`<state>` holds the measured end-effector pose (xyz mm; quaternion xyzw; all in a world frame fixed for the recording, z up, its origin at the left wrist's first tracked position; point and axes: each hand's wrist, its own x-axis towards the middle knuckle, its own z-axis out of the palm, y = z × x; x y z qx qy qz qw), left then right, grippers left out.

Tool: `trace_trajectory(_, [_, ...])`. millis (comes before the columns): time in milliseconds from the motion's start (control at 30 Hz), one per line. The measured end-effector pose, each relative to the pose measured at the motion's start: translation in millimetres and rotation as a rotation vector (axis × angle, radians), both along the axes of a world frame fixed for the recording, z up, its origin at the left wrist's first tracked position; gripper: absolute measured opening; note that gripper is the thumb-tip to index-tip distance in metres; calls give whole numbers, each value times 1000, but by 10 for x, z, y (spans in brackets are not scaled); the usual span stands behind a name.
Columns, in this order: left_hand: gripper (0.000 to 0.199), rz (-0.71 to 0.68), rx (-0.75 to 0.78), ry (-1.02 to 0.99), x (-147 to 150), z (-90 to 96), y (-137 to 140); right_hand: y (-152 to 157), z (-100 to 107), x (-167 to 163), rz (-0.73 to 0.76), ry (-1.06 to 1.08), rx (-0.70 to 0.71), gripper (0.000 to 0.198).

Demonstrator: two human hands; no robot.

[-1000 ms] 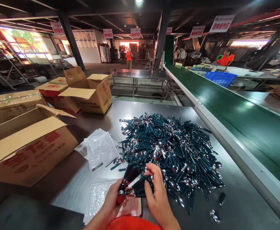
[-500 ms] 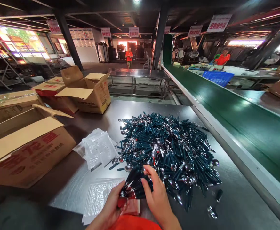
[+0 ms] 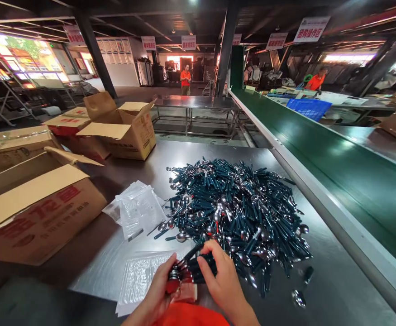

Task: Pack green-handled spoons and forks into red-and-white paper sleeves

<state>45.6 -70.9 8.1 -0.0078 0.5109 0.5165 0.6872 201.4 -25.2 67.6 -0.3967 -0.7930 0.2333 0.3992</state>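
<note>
My left hand (image 3: 159, 283) is closed round a bundle of spoons (image 3: 174, 274), their metal bowls stacked together in the grip. The dark green handles fan out to the right. My right hand (image 3: 223, 276) curls round these handles, its index finger touching an upper one and its thumb lower down; its other fingers are partly hidden. Just beyond both hands spreads a large heap of loose dark-handled spoons (image 3: 231, 199). A single spoon (image 3: 298, 298) lies apart at the right. Beside my left hand is a stack of clear plastic bags (image 3: 136, 280).
More plastic bags (image 3: 138, 208) lie left of the heap on the metal table (image 3: 116, 253). Open cardboard boxes (image 3: 45, 217) stand along the left. A green conveyor belt (image 3: 336, 158) runs along the right. Two people in orange shirts are farther off, one (image 3: 185, 79) straight ahead.
My right hand's fingers have closed in on the handles, and the handles in the bundle have shifted. My left hand keeps its hold. The heap looks unchanged.
</note>
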Motion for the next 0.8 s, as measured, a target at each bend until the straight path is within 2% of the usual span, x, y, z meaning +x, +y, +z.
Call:
trace_trajectory(167, [46, -93, 160, 160, -38, -103, -3, 3, -92, -2, -135, 46, 93, 5])
trace_trajectory(300, [48, -180, 158, 231, -41, -170, -23, -7, -129, 56, -33, -3, 72, 38])
trace_trajectory(367, [48, -206, 146, 260, -34, -195, -35, -12, -138, 75, 17, -26, 69, 31])
trace_trajectory(433, [49, -188, 143, 285, -38, -224, -41, -8, -158, 84, 9, -6, 45, 16])
trace_trajectory(467, [50, -175, 143, 301, -48, -242, -41, -1, -176, 86, -5, 12, 18, 15])
trace_trajectory(567, [51, -165, 145, 362, -103, -295, -32, 17, -256, 74, -13, 77, -91, 17])
trace_trajectory(667, [49, -233, 130, 387, -145, -305, -25, 12, -380, 37, -11, 121, -271, 19])
trace_trajectory(733, [46, -248, 100, 376, -149, -271, -16, 6, -494, 19, -75, 177, -436, 22])
trace_trajectory(800, [42, -241, 54, 335, -157, -227, 7, 14, -634, 39, -192, 306, -679, 28])
